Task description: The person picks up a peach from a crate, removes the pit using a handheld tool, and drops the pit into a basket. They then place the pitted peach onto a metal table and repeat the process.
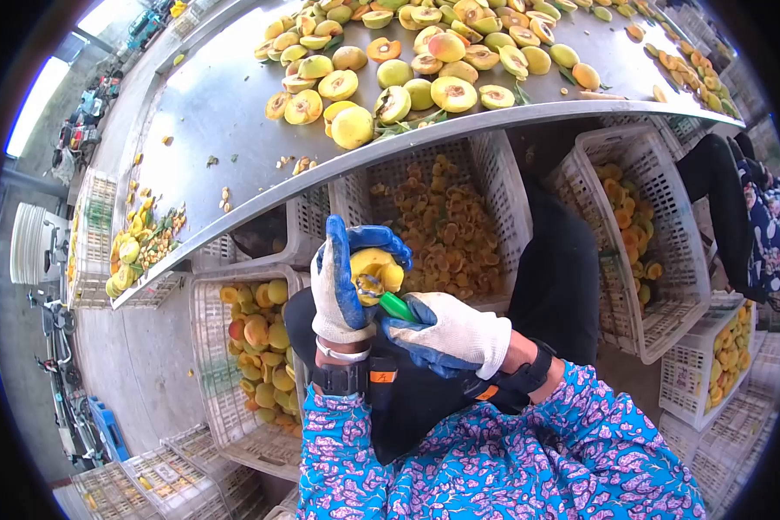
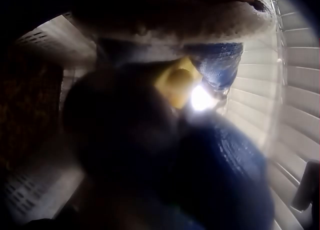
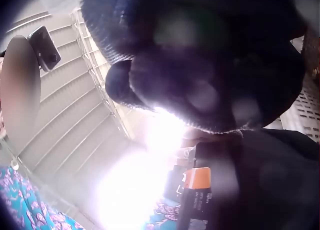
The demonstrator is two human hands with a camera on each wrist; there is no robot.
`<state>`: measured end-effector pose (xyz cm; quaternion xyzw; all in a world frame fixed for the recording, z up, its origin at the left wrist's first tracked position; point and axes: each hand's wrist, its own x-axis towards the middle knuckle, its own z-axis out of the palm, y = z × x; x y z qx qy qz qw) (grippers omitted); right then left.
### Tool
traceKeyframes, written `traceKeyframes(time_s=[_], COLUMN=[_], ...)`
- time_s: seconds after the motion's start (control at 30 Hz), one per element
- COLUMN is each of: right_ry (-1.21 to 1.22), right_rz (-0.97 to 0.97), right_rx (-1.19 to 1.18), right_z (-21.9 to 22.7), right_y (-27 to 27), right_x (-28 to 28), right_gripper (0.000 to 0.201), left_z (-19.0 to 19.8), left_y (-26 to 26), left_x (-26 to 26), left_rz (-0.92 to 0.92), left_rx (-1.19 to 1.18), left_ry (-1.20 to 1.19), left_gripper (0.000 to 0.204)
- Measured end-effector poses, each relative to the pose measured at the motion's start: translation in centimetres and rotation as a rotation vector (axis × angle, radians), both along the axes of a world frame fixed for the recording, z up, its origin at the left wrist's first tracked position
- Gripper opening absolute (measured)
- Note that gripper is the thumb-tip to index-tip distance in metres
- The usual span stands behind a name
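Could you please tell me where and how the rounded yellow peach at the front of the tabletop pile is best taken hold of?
I would cup the yellow peach by its curved sides, reaching over the front rim: its round near side faces that way, while other peaches crowd it behind. The left hand should first release the held fruit.

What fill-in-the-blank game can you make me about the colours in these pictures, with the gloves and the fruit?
1. The left hand grips a fruit whose colour is ____.
2. The right hand grips a tool handle whose colour is ____.
3. Each glove is partly white and partly ____.
4. In the right wrist view, the bright label on something black is coloured ____.

Missing words: yellow; green; blue; orange.
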<state>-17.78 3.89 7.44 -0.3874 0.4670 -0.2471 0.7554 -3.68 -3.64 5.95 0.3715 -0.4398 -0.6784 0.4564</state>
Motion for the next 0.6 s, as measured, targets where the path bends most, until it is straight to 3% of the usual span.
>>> traceKeyframes(time_s=[0.1,0.17,0.2,0.3,0.33,0.37,0.43,0.5,0.57,0.6], right_ry=[-0.104,-0.178,-0.334,-0.693,-0.713,-0.731,-0.759,-0.641,-0.228,0.145], right_rz=[0.074,0.16,0.106,0.214,0.245,0.212,0.078,-0.053,-0.203,-0.202], right_rx=[0.0,0.187,0.127,0.402,0.371,0.37,0.401,0.361,0.239,-0.01], right_z=[-1.2,0.0,-0.8,-1.9,-1.4,-1.9,-1.7,-2.4,-3.5,-3.8], right_y=[0.0,-0.6,-0.1,-0.1,0.4,0.9,1.1,1.1,1.0,0.8], right_x=[-0.3,-2.0,-2.2,-2.3,-2.0,-1.2,-1.5,-3.0,-4.3,-4.0], right_gripper=[0.019,0.019,0.024,0.029,0.03,0.03,0.031,0.029,0.029,0.029], left_z=[-0.4,-0.7,-0.6,-0.9,-1.0,-1.4,-1.1,-1.7,-1.6,-1.7], left_y=[-0.1,-0.2,-0.4,-1.0,-1.4,-1.5,-1.6,-1.9,-1.8,-1.9], left_x=[0.1,0.2,0.2,-0.2,-0.6,-0.9,-0.9,-0.7,-0.5,-0.6], left_rz=[-0.067,-0.129,-0.144,-0.126,-0.064,-0.048,0.024,0.111,0.111,0.098], left_rx=[-0.064,-0.062,-0.076,0.02,0.074,0.045,0.083,0.018,0.119,0.094], left_ry=[-0.035,-0.096,-0.119,-0.056,-0.009,-0.055,0.104,0.115,0.179,0.153], left_gripper=[0.06,0.062,0.06,0.055,0.048,0.049,0.049,0.052,0.053,0.054])
